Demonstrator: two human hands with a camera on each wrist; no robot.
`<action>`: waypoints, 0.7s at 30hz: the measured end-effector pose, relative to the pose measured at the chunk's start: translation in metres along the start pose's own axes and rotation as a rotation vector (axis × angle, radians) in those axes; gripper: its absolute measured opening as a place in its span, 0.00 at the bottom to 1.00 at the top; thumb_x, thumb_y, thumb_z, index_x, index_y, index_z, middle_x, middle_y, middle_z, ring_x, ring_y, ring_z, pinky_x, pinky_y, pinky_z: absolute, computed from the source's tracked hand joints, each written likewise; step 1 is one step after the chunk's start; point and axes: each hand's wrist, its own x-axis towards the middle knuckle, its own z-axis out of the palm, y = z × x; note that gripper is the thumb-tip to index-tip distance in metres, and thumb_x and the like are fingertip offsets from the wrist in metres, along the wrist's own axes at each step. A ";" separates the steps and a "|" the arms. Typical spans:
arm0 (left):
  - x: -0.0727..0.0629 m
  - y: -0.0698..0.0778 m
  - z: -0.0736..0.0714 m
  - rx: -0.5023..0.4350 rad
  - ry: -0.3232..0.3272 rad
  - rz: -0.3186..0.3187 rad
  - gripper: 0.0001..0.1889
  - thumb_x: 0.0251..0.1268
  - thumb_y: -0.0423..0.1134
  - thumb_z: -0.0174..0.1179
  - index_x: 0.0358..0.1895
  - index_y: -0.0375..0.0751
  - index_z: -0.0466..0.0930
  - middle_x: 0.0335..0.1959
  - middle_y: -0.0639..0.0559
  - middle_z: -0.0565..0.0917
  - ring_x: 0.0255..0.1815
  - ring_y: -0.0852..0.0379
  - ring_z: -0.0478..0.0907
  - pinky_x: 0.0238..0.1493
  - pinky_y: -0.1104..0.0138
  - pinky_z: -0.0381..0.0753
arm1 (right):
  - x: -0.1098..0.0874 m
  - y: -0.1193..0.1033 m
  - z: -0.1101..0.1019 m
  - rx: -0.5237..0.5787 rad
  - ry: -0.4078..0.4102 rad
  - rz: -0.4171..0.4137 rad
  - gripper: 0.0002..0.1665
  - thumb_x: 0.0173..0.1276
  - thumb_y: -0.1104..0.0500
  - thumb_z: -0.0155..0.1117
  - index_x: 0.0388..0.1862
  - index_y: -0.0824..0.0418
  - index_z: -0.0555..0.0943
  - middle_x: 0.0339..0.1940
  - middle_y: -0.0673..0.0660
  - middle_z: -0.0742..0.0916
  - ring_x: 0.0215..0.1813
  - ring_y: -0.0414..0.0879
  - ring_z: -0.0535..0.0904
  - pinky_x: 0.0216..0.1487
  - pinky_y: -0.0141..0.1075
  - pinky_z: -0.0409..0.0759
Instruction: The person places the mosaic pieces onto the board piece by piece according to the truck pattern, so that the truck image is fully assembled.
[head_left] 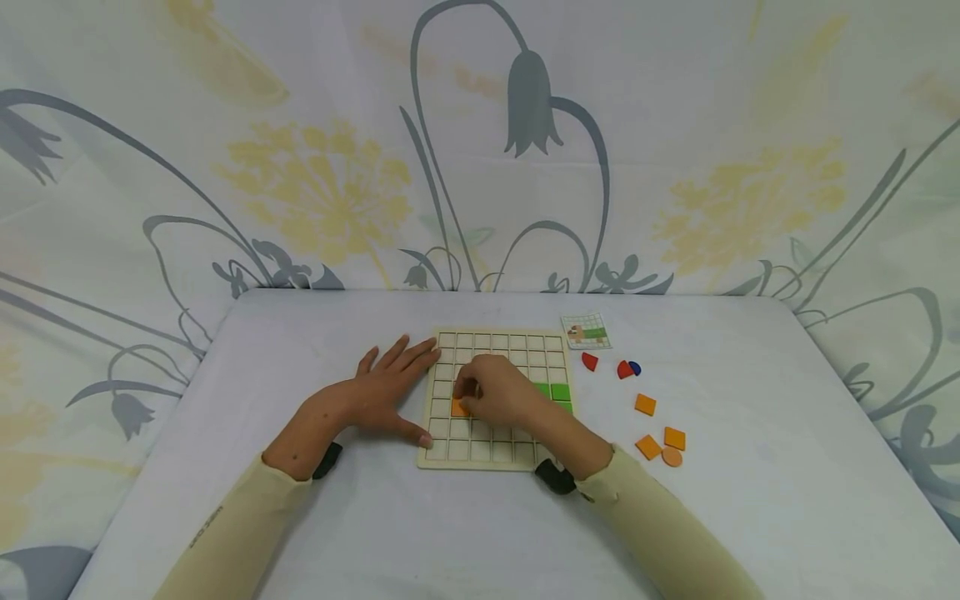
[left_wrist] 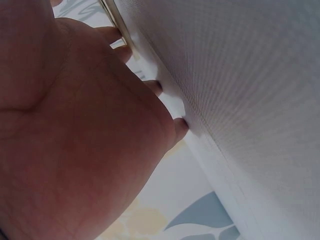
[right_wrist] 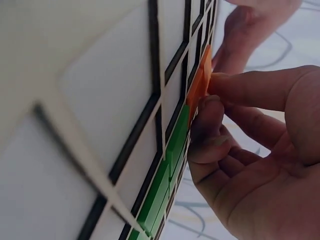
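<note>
A light wooden grid board [head_left: 495, 461] lies on the white table. My left hand [head_left: 386, 390] is spread flat along its left side, fingertips and thumb at the rim. Over the board's middle, my right hand [head_left: 498, 390] pinches a square orange tile [right_wrist: 207, 67] between thumb and fingers, low against the grid. Another orange tile [right_wrist: 194, 97] sits beside it in the right wrist view, partly behind the fingers. Green tiles [head_left: 560, 392] fill cells on the board's right, partly hidden by the right hand and forearm. The left wrist view shows the left palm [left_wrist: 85, 125] with fingertips at the table.
A small pattern card [head_left: 587, 332] lies past the board's upper right corner. Right of the board are red quarter-round pieces [head_left: 590, 362], a blue piece [head_left: 635, 367], loose orange squares [head_left: 645, 404] and an orange disc [head_left: 672, 457]. A patterned cloth [head_left: 322, 167] hangs behind the table.
</note>
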 end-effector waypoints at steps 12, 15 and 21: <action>0.001 0.001 0.001 0.009 0.004 -0.002 0.68 0.53 0.69 0.77 0.88 0.44 0.45 0.90 0.48 0.42 0.89 0.35 0.32 0.78 0.29 0.36 | -0.035 0.008 -0.012 -0.014 0.100 -0.016 0.04 0.71 0.67 0.70 0.41 0.60 0.88 0.37 0.49 0.85 0.33 0.42 0.76 0.38 0.34 0.78; 0.001 0.001 0.002 0.011 0.001 -0.006 0.68 0.53 0.70 0.77 0.88 0.44 0.44 0.90 0.48 0.42 0.88 0.35 0.32 0.78 0.28 0.36 | -0.051 0.017 -0.020 0.001 0.117 0.025 0.04 0.72 0.65 0.70 0.42 0.58 0.88 0.37 0.47 0.84 0.34 0.41 0.76 0.38 0.34 0.79; 0.002 0.001 0.002 0.016 -0.004 -0.020 0.69 0.52 0.71 0.76 0.88 0.44 0.44 0.90 0.48 0.42 0.89 0.35 0.32 0.78 0.29 0.36 | -0.085 0.041 -0.038 0.017 0.179 0.085 0.04 0.72 0.67 0.69 0.42 0.59 0.87 0.39 0.48 0.85 0.35 0.42 0.78 0.38 0.36 0.81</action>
